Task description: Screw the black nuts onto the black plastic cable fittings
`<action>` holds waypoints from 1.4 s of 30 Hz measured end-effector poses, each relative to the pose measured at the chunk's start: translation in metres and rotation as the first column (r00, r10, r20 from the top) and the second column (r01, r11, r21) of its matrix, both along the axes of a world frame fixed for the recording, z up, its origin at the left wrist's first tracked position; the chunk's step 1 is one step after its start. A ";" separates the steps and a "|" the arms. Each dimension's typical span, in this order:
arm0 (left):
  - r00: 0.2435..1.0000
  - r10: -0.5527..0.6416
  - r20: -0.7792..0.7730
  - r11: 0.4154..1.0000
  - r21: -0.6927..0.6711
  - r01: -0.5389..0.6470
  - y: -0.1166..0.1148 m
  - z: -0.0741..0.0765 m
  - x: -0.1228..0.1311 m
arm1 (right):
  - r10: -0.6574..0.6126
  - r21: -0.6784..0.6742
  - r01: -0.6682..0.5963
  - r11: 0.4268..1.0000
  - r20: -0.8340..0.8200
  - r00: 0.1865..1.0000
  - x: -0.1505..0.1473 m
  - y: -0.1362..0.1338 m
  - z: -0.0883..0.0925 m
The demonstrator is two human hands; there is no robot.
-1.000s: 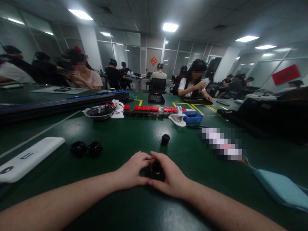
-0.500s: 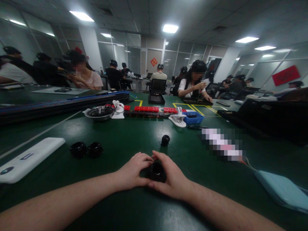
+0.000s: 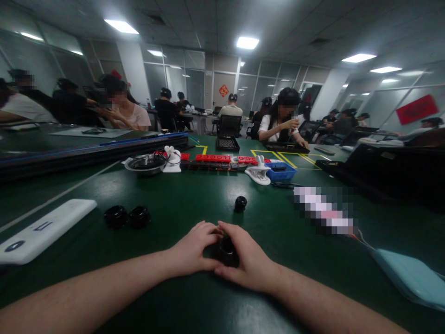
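Note:
A glossy black ring-shaped part (image 3: 227, 246) with a round opening sits low over the table between my hands, partly hidden by fingers. My right hand (image 3: 248, 257) curls around its right side, thumb in front and index finger behind. From the left, my left hand (image 3: 194, 246) curves in, its fingertips and thumb meeting the part and the right hand's fingers. A dark gap shows inside the left palm. Just beyond my hands stands a smaller black ribbed part (image 3: 240, 204). Two wider black rings (image 3: 116, 216) lie side by side to the left.
A white slab-like device (image 3: 45, 232) lies at left, and a light blue pouch (image 3: 410, 273) at right. Farther back are a metal bowl (image 3: 144, 163), red blocks (image 3: 212, 158), a white clip stand (image 3: 258, 172) and a blue bin (image 3: 281, 171). A co-worker (image 3: 281, 120) sits across the table.
My right hand has closed slightly further over the black part, covering more of it. The whole view has shifted a little; the objects on the table stay where they were.

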State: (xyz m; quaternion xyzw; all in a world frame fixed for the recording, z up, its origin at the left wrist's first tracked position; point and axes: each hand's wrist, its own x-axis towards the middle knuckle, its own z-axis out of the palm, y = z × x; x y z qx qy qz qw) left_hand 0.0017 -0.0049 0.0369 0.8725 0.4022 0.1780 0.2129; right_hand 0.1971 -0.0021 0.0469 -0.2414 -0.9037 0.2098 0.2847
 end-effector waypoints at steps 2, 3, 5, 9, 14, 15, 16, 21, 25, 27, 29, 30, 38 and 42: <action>1.000 -0.004 -0.004 1.000 0.004 0.004 0.000 0.001 0.000 | -0.023 -0.003 0.023 1.000 -0.022 1.000 0.000 0.001 0.000; 1.000 -0.008 -0.004 1.000 0.007 0.009 -0.001 0.001 0.001 | -0.025 -0.003 0.025 1.000 -0.046 0.999 0.000 0.000 0.000; 1.000 -0.011 0.005 1.000 0.018 0.011 -0.001 0.003 0.002 | -0.011 -0.002 0.011 1.000 -0.099 0.995 0.001 -0.001 0.002; 1.000 -0.008 0.018 0.999 0.035 0.007 -0.001 0.003 0.003 | 0.029 -0.007 -0.030 1.000 -0.121 0.992 0.001 -0.004 0.005; 1.000 -0.007 0.000 1.000 0.020 0.007 0.001 -0.001 0.000 | 0.025 -0.013 -0.025 1.000 -0.057 0.998 0.000 -0.003 0.003; 1.000 -0.009 0.001 1.000 0.022 0.009 0.001 -0.001 0.000 | -0.006 -0.016 0.005 1.000 -0.052 0.999 0.000 -0.002 0.002; 1.000 -0.013 0.001 1.000 0.024 0.013 0.001 -0.002 0.000 | -0.041 -0.029 0.039 0.999 -0.043 0.998 0.000 -0.001 0.001; 1.000 -0.014 0.005 1.000 0.014 0.014 0.001 0.000 0.001 | -0.116 -0.106 0.114 0.988 -0.015 0.993 0.000 -0.002 -0.002; 1.000 -0.016 0.010 1.000 0.014 0.016 0.001 0.001 0.001 | -0.011 -0.014 0.010 1.000 -0.070 0.997 0.001 -0.005 -0.001; 1.000 -0.015 0.001 1.000 0.017 0.015 0.001 0.000 0.000 | -0.007 0.006 0.007 1.000 -0.056 0.998 0.001 -0.005 0.000; 1.000 -0.008 -0.006 1.000 0.018 0.008 0.001 -0.002 0.000 | -0.050 -0.013 0.049 0.999 -0.030 0.998 0.000 -0.003 0.001; 1.000 -0.007 -0.007 1.000 0.016 0.007 0.001 -0.002 0.000 | -0.076 -0.031 0.075 0.997 -0.017 0.997 0.000 -0.003 0.001; 1.000 -0.018 0.019 1.000 0.003 0.018 0.001 0.002 0.001 | -0.049 -0.025 0.048 0.999 -0.045 0.998 0.001 -0.003 0.000; 1.000 -0.018 0.016 1.000 0.020 0.017 0.001 0.001 0.000 | 0.017 0.023 -0.016 1.000 -0.026 1.000 0.001 -0.004 0.001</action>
